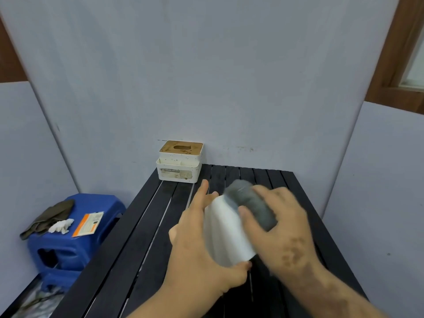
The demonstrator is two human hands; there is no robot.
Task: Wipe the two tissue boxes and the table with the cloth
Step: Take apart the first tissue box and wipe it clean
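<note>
Two bare hands work over the near part of the black slatted worktop; the left hand is wrapped round a white ribbed box, thumb at its near lower edge and fingers up its left side, index finger extended toward the far end; left grip: grasping the box; the box is raised and tilted, its far end pointing away from the person; whether it touches the worktop cannot be told. The right hand lies over the right side of the box, fingers curled on a grey cloth pressed against the far upper part of the box; right grip: grasping the cloth; hand and cloth are blurred, so finger detail is unclear. Dark patterned marks show on the back of the right hand.

Farther off, at the far left corner of the worktop, stands a second box, cream-white with a brown wooden lid and an oval slot; it sits upright against the grey wall, well apart from the hands; brown specks mark its lid and sides.

Left of the worktop, lower down, stands a blue stool; on its seat lie a dark rag, a crumpled white tissue and an orange-and-white packet, close together.
</note>
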